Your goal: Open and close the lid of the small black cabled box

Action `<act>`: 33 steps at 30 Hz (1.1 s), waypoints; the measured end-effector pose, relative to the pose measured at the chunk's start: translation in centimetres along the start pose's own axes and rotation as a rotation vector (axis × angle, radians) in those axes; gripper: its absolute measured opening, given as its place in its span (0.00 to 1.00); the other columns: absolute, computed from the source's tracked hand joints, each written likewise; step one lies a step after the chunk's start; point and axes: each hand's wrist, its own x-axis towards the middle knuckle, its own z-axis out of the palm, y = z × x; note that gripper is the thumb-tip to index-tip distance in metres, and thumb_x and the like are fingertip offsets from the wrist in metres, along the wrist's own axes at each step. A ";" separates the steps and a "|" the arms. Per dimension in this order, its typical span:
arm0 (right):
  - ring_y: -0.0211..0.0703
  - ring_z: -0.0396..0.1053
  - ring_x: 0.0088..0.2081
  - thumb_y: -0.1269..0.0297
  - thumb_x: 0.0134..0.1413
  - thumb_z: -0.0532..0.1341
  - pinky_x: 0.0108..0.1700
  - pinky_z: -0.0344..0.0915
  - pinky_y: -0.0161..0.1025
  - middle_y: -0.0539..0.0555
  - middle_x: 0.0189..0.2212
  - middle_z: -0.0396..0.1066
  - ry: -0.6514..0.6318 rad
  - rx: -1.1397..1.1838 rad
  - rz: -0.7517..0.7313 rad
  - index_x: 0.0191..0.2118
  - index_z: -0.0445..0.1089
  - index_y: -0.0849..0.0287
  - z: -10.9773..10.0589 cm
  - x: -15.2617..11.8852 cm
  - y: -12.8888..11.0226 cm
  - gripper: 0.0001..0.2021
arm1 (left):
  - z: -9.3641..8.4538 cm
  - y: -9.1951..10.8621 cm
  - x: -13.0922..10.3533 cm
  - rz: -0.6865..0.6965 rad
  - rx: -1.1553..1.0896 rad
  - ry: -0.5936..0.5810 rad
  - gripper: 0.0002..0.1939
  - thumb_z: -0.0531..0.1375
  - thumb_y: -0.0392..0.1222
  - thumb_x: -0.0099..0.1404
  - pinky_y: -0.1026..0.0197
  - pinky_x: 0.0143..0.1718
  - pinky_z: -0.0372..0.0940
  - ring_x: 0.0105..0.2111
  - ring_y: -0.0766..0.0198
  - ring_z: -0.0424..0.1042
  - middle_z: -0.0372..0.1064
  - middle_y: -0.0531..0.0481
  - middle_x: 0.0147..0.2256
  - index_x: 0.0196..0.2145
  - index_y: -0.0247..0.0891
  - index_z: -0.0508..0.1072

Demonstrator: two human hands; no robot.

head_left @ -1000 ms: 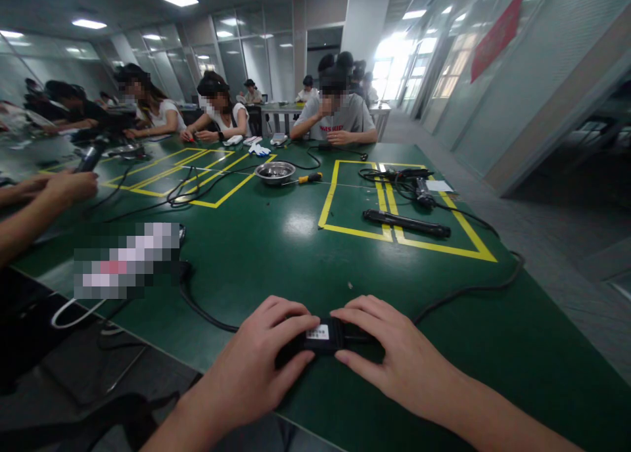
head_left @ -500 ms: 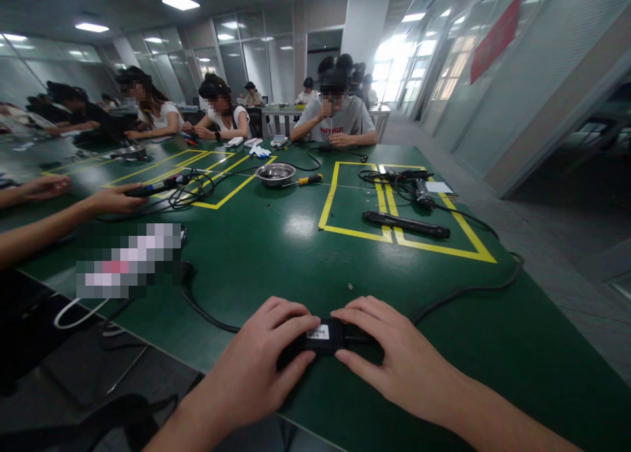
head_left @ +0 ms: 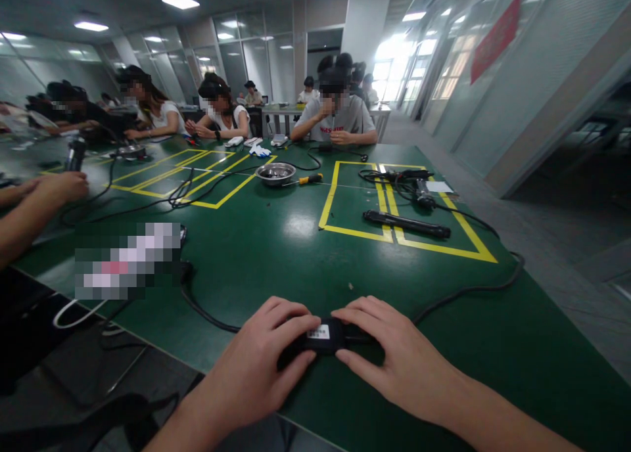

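Observation:
A small black box with a white label point(head_left: 319, 332), set in line with a black cable, lies at the near side of the green table point(head_left: 276, 255). Around its left end curls my left hand point(head_left: 269, 350), thumb below and fingers above. My right hand point(head_left: 382, 357) grips the right end the same way, with the cable running under its palm. To the left the cable point(head_left: 210, 317) leads to a black plug by a blurred-out pale object point(head_left: 133, 258). On the right the cable point(head_left: 473, 291) runs back up the table.
Yellow tape squares mark the table. At the right lie a black tube point(head_left: 407, 225) and a cabled tool point(head_left: 422, 192). Farther back are a metal bowl point(head_left: 275, 175) and a yellow-handled screwdriver point(head_left: 310, 179). A co-worker's hand point(head_left: 66, 188) is at the left; other people sit opposite.
My hands and the black box stay as they were. The co-worker at the left has drawn a black cabled tool back and raised it upright, and its cable shifted with it.

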 end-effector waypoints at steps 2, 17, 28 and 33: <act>0.59 0.80 0.52 0.69 0.65 0.72 0.56 0.78 0.59 0.59 0.52 0.83 0.000 -0.003 -0.003 0.60 0.79 0.53 -0.1 0.0 0.0 0.19 | 0.0 0.0 0.0 -0.001 0.004 0.000 0.19 0.66 0.31 0.76 0.47 0.54 0.79 0.53 0.49 0.78 0.80 0.42 0.55 0.61 0.45 0.79; 0.59 0.80 0.52 0.70 0.66 0.70 0.56 0.77 0.61 0.59 0.52 0.83 -0.009 0.004 -0.005 0.59 0.78 0.54 0.0 0.1 -0.2 0.18 | 0.1 0.1 -0.1 0.005 -0.009 -0.022 0.20 0.65 0.30 0.76 0.47 0.56 0.77 0.54 0.50 0.76 0.79 0.43 0.55 0.61 0.44 0.77; 0.60 0.80 0.53 0.70 0.66 0.71 0.57 0.77 0.61 0.59 0.52 0.83 -0.006 0.013 0.005 0.60 0.79 0.54 0.2 -0.1 0.2 0.19 | 0.0 0.0 -0.1 0.000 -0.009 -0.027 0.20 0.66 0.29 0.76 0.48 0.56 0.76 0.54 0.50 0.76 0.79 0.43 0.56 0.62 0.44 0.77; 0.60 0.80 0.52 0.70 0.66 0.71 0.56 0.78 0.61 0.59 0.52 0.82 -0.004 0.013 0.000 0.60 0.79 0.54 0.2 -0.1 0.2 0.18 | 0.0 -0.1 -0.1 0.009 -0.009 -0.020 0.20 0.66 0.30 0.76 0.48 0.56 0.76 0.54 0.50 0.76 0.79 0.43 0.56 0.62 0.44 0.77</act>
